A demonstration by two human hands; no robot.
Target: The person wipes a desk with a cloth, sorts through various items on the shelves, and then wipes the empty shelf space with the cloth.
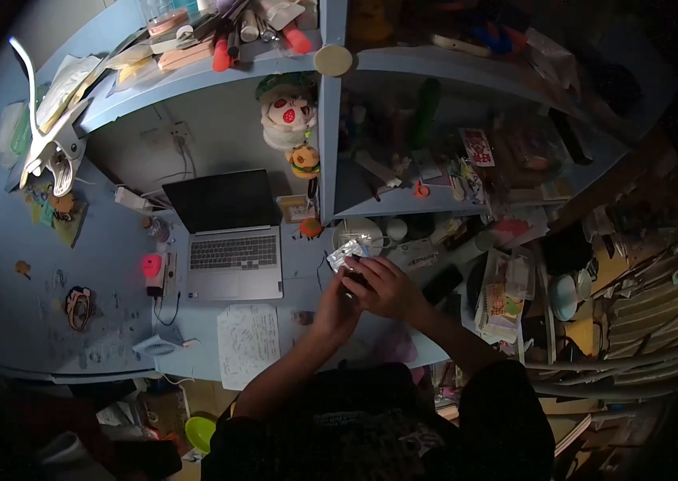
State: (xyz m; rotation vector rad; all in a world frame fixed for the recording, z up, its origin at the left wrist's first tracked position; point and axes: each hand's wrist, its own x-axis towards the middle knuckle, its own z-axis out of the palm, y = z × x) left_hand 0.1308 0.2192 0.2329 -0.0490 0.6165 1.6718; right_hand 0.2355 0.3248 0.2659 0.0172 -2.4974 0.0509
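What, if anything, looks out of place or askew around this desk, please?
The paper appears to poke slightly past the front edge of the desk, so it looks carelessly placed. I can't make out any spill or damage in this dim light.

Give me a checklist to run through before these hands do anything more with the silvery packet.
1. Both hands in view, left hand and right hand close together: ok.
2. Silvery packet visible just beyond the fingers: ok.
3. Packet opened or sealed: cannot tell; it is too small and glary.
4. Packet clear of the round dish: cannot tell; they overlap in this view.
5. Open laptop out of the hands' way: ok, it stands to their left.
6. Written sheet well away from the left forearm: not ok, the forearm runs close by its near right corner.
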